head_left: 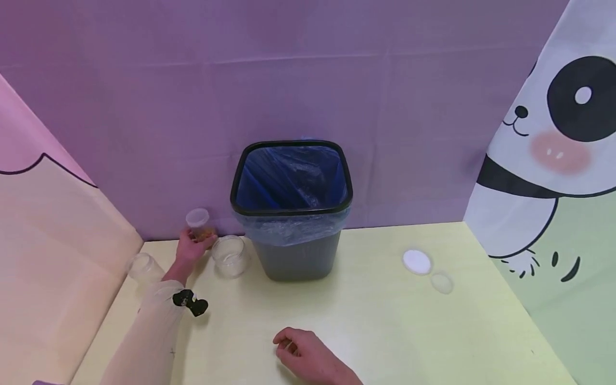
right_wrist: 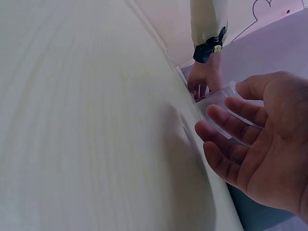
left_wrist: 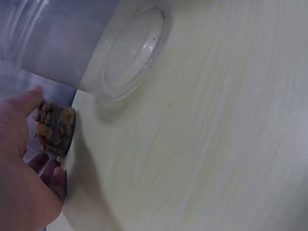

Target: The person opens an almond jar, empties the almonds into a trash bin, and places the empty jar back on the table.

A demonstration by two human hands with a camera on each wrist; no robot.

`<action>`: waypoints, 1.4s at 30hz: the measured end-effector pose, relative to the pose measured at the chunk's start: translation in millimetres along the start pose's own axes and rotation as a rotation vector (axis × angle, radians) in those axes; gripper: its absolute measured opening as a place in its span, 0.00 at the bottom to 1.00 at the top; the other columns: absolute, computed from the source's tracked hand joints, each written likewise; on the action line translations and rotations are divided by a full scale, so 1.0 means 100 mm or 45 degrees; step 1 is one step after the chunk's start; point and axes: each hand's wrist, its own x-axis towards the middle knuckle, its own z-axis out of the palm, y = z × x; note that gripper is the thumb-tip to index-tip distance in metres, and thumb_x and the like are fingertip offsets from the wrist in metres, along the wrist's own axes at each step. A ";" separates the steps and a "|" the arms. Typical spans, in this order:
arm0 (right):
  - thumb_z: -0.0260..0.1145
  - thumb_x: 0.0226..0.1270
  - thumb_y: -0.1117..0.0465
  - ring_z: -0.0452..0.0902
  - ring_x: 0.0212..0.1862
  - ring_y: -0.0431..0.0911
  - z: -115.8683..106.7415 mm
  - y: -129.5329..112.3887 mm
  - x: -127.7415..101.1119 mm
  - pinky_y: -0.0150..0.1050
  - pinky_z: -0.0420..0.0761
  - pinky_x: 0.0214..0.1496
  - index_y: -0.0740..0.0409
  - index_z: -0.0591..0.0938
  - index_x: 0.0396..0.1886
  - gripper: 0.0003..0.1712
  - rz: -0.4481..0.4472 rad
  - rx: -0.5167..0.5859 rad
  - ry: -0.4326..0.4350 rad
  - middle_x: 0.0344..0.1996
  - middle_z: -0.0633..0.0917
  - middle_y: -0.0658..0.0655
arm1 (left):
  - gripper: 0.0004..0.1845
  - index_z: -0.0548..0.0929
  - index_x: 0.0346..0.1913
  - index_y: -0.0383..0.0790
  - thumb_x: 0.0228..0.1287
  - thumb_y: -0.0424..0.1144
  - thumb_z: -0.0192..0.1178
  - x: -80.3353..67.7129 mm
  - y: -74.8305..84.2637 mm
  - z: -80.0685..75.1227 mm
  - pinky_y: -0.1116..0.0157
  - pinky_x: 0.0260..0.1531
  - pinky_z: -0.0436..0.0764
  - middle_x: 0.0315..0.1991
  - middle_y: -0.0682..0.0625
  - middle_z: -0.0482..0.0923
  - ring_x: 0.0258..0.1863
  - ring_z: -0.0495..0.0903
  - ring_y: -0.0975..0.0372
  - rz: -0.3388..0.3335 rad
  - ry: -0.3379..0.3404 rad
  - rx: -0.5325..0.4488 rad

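At the back left of the table, my left hand [head_left: 191, 247] has its thumb and fingers around a clear plastic jar [head_left: 198, 217]. Brown pieces that look like nuts [left_wrist: 54, 126] fill the bottom of this jar, which stands on the table. Just right of it is a wider clear jar [head_left: 230, 256], with nothing seen inside. Over the front middle of the table hangs my right hand [head_left: 310, 354], its fingers loosely curled and holding nothing, as the right wrist view also shows.
A grey bin [head_left: 300, 259] lined with a blue bag stands at the back middle. Another clear jar [head_left: 146, 269] is at the left edge. To the right lie a white disc [head_left: 417, 262] and a translucent disc [head_left: 441, 283]. Purple cloth [head_left: 409, 117] hangs behind the table.
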 end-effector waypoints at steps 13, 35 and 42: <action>0.57 0.73 0.56 0.76 0.40 0.34 -0.09 0.05 -0.10 0.32 0.77 0.45 0.54 0.80 0.48 0.10 -0.048 -0.010 0.033 0.39 0.83 0.43 | 0.38 0.55 0.70 0.27 0.67 0.41 0.62 -0.07 0.07 0.01 0.48 0.62 0.64 0.65 0.30 0.60 0.64 0.61 0.42 0.024 0.003 0.087; 0.59 0.73 0.60 0.78 0.39 0.38 -0.64 0.04 -0.55 0.34 0.77 0.39 0.56 0.81 0.45 0.08 -0.112 -0.135 0.290 0.38 0.84 0.54 | 0.33 0.70 0.61 0.29 0.60 0.46 0.68 -0.97 0.20 -0.27 0.67 0.37 0.74 0.52 0.34 0.75 0.49 0.76 0.45 0.368 0.197 0.238; 0.60 0.72 0.59 0.79 0.40 0.40 -0.79 0.03 -0.71 0.35 0.78 0.41 0.55 0.80 0.46 0.08 -0.062 -0.106 0.372 0.40 0.83 0.53 | 0.31 0.72 0.57 0.29 0.58 0.46 0.70 -1.36 0.19 -0.35 0.68 0.37 0.73 0.50 0.35 0.76 0.47 0.74 0.49 0.385 0.223 0.238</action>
